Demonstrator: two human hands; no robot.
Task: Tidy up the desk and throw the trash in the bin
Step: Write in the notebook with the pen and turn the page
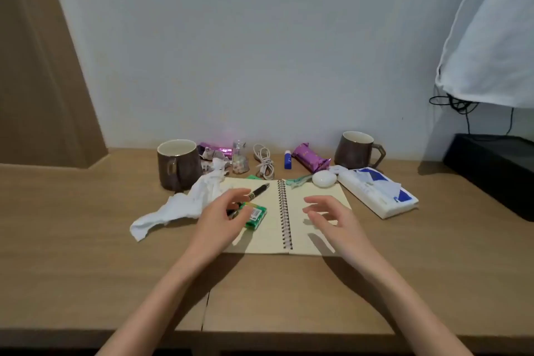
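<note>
Left hand [219, 218] and right hand [332, 221] hover over the open notebook [261, 241] on the counter [86, 240], each grip loosely spread. Small glass jar [240, 160] holds pale bits.

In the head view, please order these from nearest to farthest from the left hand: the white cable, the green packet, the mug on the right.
1. green packet, on the notebook's left page, beside the left hand.
2. white cable, behind the notebook, centre back.
3. right mug, back right.
</note>
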